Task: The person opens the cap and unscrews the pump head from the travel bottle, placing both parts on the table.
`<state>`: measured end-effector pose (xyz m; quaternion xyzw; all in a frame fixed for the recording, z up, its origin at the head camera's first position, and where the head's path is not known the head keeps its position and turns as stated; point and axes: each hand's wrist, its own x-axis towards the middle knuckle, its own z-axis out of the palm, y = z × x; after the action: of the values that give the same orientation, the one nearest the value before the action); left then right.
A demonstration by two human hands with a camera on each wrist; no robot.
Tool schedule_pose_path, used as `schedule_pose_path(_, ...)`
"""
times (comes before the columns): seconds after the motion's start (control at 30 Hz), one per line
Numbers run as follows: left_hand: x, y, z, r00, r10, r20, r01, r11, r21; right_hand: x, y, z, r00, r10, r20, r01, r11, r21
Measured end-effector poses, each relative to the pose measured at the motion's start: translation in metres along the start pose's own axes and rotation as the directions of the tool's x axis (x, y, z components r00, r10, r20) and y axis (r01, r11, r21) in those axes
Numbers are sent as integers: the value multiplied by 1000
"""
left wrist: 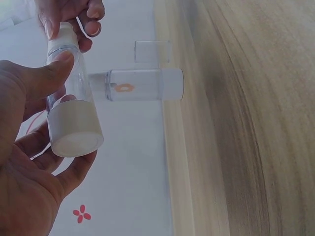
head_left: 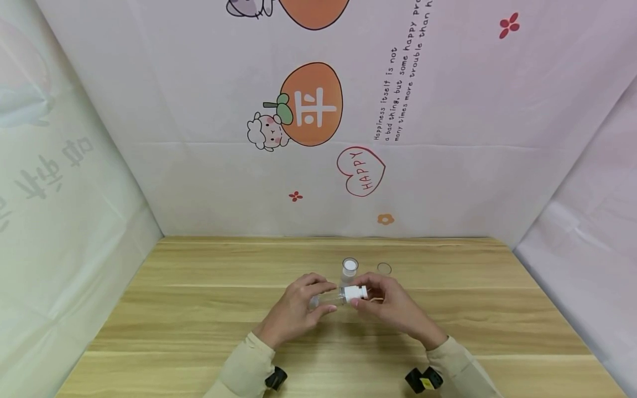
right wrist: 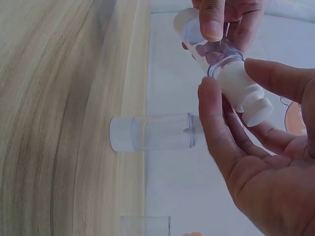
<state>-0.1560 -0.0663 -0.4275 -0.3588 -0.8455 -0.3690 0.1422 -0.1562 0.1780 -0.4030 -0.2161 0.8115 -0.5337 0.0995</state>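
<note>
Steadying a clear bottle (head_left: 329, 299) on its side above the wooden table (head_left: 199, 309), the left hand (head_left: 301, 304) grips its body while the right hand (head_left: 392, 307) pinches the white top (head_left: 354, 293) — presumably to brace one end against the other. Whether the top is seated, I cannot tell. A second bottle (right wrist: 162, 132) stands just beyond — upright, near a clear cylinder (left wrist: 152, 51).

Left grip (head_left: 299, 304) and right grip (head_left: 392, 305) near each other, both with curled fingers (right wrist: 216, 125)
</note>
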Motion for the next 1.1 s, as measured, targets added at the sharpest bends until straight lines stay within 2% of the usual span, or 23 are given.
schedule_pose_path(0.6,1,2,-1,999,4,34,-4,1000,11,2,0,3,996,-70,-51,74,992,98)
schedule_pose_path(1.1,-1,4,-4,993,-77,85,76,997,7,-3,0,-1,991,-100,-85,108,989,105)
